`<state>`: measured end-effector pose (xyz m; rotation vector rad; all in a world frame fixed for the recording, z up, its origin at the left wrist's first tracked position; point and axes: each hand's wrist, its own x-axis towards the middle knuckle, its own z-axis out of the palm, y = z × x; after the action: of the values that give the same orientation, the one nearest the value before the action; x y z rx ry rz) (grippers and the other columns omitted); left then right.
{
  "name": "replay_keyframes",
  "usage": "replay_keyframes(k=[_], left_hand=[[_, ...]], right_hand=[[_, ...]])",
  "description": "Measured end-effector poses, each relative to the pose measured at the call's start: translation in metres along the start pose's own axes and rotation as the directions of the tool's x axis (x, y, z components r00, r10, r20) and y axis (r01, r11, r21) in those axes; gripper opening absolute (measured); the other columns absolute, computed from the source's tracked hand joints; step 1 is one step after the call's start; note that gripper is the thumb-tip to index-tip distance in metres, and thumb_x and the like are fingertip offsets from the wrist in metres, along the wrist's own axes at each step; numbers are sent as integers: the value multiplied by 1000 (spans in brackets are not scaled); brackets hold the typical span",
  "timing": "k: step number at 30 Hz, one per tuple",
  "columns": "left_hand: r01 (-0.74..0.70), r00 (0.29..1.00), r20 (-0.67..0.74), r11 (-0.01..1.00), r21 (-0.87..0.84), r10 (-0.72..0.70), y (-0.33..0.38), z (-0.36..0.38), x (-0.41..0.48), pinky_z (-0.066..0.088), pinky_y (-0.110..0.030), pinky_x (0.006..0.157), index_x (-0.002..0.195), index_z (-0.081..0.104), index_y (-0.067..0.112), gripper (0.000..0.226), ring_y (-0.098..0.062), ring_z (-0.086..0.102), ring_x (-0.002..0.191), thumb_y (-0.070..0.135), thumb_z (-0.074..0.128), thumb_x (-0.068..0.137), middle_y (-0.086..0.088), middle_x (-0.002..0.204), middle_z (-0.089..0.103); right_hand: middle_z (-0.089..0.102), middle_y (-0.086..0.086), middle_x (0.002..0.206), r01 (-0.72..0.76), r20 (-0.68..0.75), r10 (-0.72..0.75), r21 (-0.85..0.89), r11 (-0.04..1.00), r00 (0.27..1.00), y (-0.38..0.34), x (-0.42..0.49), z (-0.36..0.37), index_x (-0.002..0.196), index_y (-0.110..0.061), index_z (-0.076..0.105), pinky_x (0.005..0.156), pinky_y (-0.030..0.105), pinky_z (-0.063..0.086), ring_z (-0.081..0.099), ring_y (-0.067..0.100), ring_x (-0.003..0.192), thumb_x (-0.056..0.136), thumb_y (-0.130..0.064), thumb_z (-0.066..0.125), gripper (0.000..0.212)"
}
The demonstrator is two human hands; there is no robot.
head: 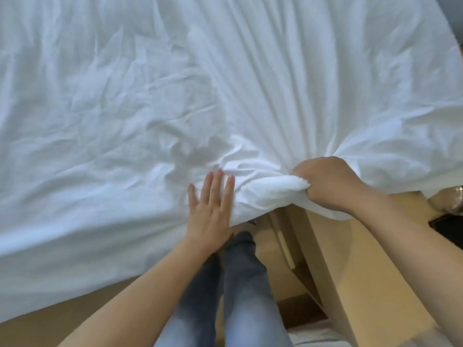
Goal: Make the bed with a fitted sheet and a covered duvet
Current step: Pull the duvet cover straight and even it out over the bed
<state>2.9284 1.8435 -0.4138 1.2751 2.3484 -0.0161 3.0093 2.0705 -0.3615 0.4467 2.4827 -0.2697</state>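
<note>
A white, creased sheet (175,91) covers the whole bed and hangs over its near edge. My right hand (328,184) grips a bunched fold of the sheet (270,191) at the bed's near edge, and long folds fan out from that grip toward the far side. My left hand (213,209) lies flat with straight fingers on the sheet just left of the bunch. What lies under the sheet is hidden.
A light wooden bedside unit (325,246) stands against the bed on the right, below my right arm. A dark object (448,229) and a shiny metal item (456,199) sit at the right edge. My legs in blue jeans (238,284) stand beside the bed on a tan floor (62,319).
</note>
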Motion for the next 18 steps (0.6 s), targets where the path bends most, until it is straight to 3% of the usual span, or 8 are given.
replay_keyframes(k=[2, 5, 7, 8, 10, 11, 15, 18], left_hand=[[17, 1000, -15, 996, -85, -18, -7, -1, 9, 47, -42, 83, 130, 51, 5, 59, -37, 55, 113, 9, 65, 73, -17, 124, 58], [-39, 999, -9, 983, -182, 38, -19, 11, 8, 41, -31, 57, 95, 64, 2, 31, -33, 64, 81, -5, 64, 65, -14, 88, 67], [-70, 982, 163, 981, -183, 101, -14, 32, -2, 44, -38, 86, 123, 53, 1, 47, -33, 52, 118, -4, 52, 76, -20, 127, 55], [-45, 954, 286, 988, -149, 86, -11, 45, -8, 29, -42, 107, 141, 33, 4, 59, -28, 30, 138, -1, 44, 83, -15, 149, 32], [38, 890, 455, 990, -136, 29, -8, 59, -12, 1, -51, 115, 150, 4, 12, 71, -24, -1, 146, 12, 41, 89, -8, 159, -1], [59, 894, 447, 984, -168, 22, -10, 61, -12, 0, -52, 114, 150, 4, 16, 72, -24, -2, 146, 19, 43, 90, -7, 159, -1], [107, 993, -10, 940, -323, -116, -35, 29, -13, 30, -43, 106, 138, 43, 8, 56, -29, 39, 131, 15, 58, 85, -12, 143, 42], [121, 843, -480, 956, -268, -241, -77, -5, -3, 45, -51, 84, 121, 59, 3, 48, -41, 57, 110, 11, 68, 74, -20, 122, 59]], right_hand=[[45, -10, 74, -4, 7, 4, 12, 1000, 1000, -2, -6, 2, 73, -23, 49, 51, 25, 22, 40, 14, 65, 77, -3, 43, 21], [42, 5, 120, 21, 248, 25, -182, 983, 968, -17, -6, 28, 128, -16, 39, 74, 31, 36, 40, 21, 96, 82, -10, 46, 47], [23, 9, 146, -8, 306, 60, -169, 986, 950, -32, -4, 44, 144, -16, 16, 97, 40, 33, 32, 28, 125, 81, -26, 52, 73], [17, 9, 150, -2, 276, 37, -127, 992, 961, -41, -1, 51, 145, -18, 13, 102, 43, 30, 26, 30, 131, 80, -33, 52, 78], [19, 10, 149, 85, 149, -70, -98, 992, 986, -64, 11, 59, 144, -19, 17, 103, 44, 29, 24, 31, 132, 80, -41, 52, 76], [22, 11, 146, 136, 78, -128, -97, 986, 989, -75, 18, 60, 143, -19, 19, 102, 43, 29, 25, 31, 131, 81, -43, 52, 74], [20, 12, 147, 222, -80, -230, -98, 970, 970, -105, 45, 51, 144, -18, 19, 108, 39, 22, 20, 31, 135, 86, -36, 51, 68], [31, 20, 145, 328, -355, -318, -34, 944, 879, -123, 71, 25, 143, -10, 33, 106, 49, 26, 27, 39, 134, 83, -26, 61, 68]])
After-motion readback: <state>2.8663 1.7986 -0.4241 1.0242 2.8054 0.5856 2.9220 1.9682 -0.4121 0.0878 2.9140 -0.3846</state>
